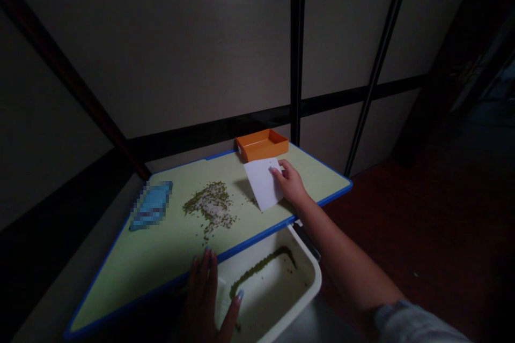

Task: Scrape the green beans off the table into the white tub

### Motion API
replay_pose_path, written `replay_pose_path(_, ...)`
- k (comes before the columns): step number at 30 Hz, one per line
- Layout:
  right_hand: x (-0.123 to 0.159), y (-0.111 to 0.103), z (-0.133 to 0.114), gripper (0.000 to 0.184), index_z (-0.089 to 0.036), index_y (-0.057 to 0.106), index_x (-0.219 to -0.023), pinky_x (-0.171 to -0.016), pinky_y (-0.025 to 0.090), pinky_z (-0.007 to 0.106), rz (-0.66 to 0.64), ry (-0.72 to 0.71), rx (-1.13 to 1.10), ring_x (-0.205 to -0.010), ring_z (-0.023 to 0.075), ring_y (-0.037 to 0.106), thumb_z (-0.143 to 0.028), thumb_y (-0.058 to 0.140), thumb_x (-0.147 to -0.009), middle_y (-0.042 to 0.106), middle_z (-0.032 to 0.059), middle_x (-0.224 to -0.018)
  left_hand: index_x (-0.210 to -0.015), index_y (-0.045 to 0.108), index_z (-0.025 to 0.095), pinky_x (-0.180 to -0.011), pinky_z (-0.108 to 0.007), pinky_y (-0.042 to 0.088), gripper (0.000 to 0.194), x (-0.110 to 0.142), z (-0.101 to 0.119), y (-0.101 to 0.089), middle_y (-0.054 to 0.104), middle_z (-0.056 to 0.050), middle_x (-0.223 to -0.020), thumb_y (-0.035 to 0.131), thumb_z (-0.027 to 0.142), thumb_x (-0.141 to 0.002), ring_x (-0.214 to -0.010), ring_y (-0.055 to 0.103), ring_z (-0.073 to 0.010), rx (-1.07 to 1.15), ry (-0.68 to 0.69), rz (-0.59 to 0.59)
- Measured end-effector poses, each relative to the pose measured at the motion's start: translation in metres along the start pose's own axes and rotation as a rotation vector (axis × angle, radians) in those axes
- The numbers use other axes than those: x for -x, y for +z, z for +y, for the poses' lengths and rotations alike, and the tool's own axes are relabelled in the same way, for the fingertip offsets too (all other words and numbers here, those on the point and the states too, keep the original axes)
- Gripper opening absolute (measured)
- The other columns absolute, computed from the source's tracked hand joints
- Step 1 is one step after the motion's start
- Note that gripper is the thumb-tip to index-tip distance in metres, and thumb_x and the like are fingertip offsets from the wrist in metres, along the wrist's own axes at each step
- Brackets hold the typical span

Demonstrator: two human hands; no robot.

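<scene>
Between the thumb and fingers of my right hand (288, 179) is a white sheet of card (263, 185), tilted, its lower corner near the tabletop. To its left lies a loose pile of small green grains mixed with white ones (211, 203). My left hand (207, 295) is at the table's front edge, against the left side of a white plastic bin (309, 278). Its fingers are stretched out and its thumb reaches over the bin's inside. Green grains (259, 267) lie in a line along the bin's far inner side, with a few scattered elsewhere.
The pale green table (164, 257) has a blue edge. An orange open tray (261, 150) stands at its back, by the panelled wall (213, 53). A blue packet (152, 204), partly blurred, lies at the left. The bin sits below the front edge, above a dark red floor (386, 214).
</scene>
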State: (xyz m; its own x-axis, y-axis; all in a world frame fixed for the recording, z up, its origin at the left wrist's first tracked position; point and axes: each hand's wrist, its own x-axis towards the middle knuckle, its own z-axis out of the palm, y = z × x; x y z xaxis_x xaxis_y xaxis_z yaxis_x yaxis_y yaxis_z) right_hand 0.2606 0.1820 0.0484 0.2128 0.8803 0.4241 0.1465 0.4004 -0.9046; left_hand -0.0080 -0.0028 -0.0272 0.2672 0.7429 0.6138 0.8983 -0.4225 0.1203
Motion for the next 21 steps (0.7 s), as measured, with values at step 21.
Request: replay_pose_path(21,0.007,0.0,-0.017,0.015,-0.022,0.044,-0.079,-0.06,0.032,0.026,-0.157,-0.041,0.385,-0.063,0.0157,0.047,-0.034,0.044,-0.088,0.052,-0.0008,-0.067,-0.153,0.003,0.028,-0.109,-0.052,0.039,0.078,-0.001,0.003,-0.002,0.025,-0.012,-0.159,0.048,0.023,-0.09,-0.146,0.016,-0.0289,0.02,-0.03,-0.032)
